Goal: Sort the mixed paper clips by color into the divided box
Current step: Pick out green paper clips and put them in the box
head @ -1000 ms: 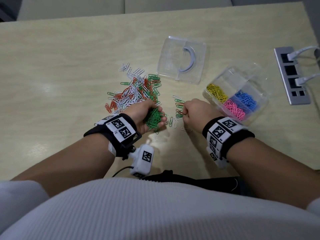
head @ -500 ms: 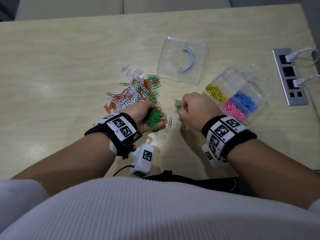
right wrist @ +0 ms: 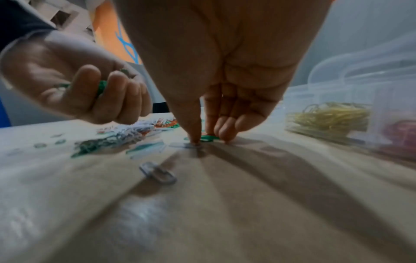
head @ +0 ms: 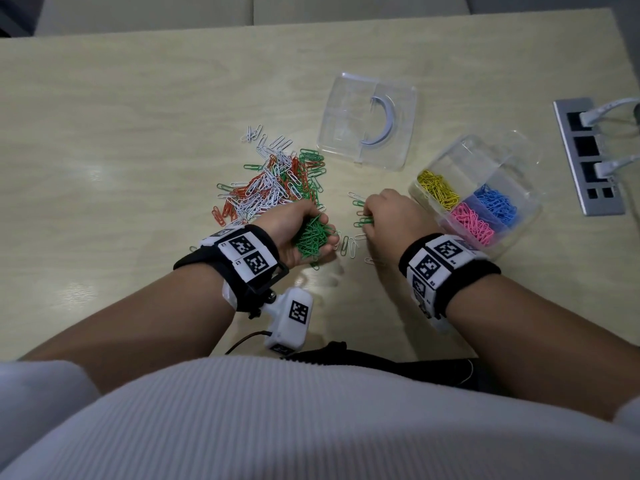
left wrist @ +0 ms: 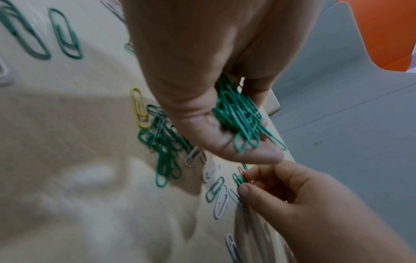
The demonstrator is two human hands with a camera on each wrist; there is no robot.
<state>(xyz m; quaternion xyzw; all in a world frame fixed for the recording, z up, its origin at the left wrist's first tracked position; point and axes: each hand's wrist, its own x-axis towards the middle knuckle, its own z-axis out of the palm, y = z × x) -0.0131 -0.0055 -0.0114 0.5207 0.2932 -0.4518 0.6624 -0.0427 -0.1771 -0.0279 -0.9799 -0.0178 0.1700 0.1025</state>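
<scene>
My left hand (head: pixel 304 233) (left wrist: pixel 225 113) cups a bunch of green paper clips (head: pixel 311 237) (left wrist: pixel 241 121) in its curled fingers, palm up, just in front of the mixed pile (head: pixel 277 185) of white, orange and green clips. My right hand (head: pixel 384 220) (right wrist: pixel 209 138) is down on the table between the pile and the divided box (head: pixel 519 157), its thumb and fingertips pinching green clips (head: pixel 363 221) (left wrist: pixel 239 178) (right wrist: pixel 208 137). The clear box holds yellow clips (head: pixel 438 187) (right wrist: pixel 331 117), pink clips (head: pixel 472 223) and blue clips (head: pixel 497 206) in separate compartments.
The box's clear lid (head: pixel 367 123) with a curved handle lies upside down behind the right hand. A few loose white and green clips (head: pixel 348 245) lie between the hands; one grey clip (right wrist: pixel 157 174) lies nearer me. A metal socket strip (head: pixel 588 157) with plugs sits at the right.
My right hand has shifted slightly away from me and to the left over the scattered green clips. The left hand has stayed put with its green bunch.
</scene>
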